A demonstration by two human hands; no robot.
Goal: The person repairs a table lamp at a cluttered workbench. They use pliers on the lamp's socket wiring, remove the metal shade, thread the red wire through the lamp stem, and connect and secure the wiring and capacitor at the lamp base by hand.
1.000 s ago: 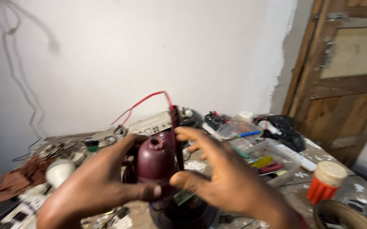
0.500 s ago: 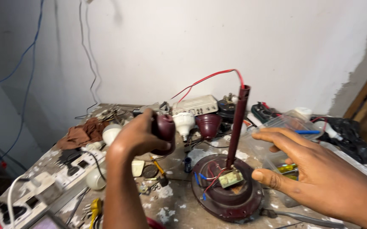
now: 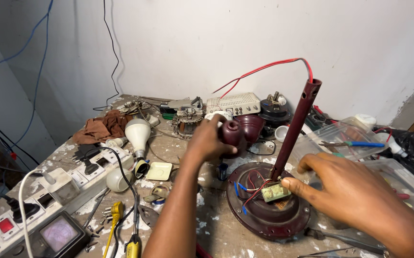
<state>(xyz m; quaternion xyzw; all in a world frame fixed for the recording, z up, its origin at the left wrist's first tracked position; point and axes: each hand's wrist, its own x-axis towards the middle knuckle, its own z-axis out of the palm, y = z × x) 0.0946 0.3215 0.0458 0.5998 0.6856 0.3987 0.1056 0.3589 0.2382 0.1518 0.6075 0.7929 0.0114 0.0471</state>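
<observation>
- Two hands are working over the maroon fan motor base (image 3: 269, 210), which is lying on the paint-spattered workbench (image 3: 216, 229) with its down-rod (image 3: 293, 129) rising at a tilt from the middle.
- We are gripping a maroon canopy cup (image 3: 231, 133) in our left hand (image 3: 207, 141), fingers curled round it, holding it up behind and to the left of the base; it is off the rod and clear of it.
- We are resting our right hand (image 3: 355, 191) on the right rim of the base, fingers half spread and holding nothing, with a fingertip touching the pale capacitor (image 3: 275, 192) lying in the open base.
- We are judging the unit to be partly stripped: the cover is off, and the red wires (image 3: 264, 69) and the blue ones are lying exposed, the red pair running up out of the rod's top.
- We are seeing a second maroon cup (image 3: 252, 126) sitting behind the base, just beside the held one.
- We are judging that the wiring and capacitor are not yet closed in, so the covering work remains.
- We are noting an LED bulb (image 3: 137, 134) and a power strip (image 3: 68, 186) well left of the base.
</observation>
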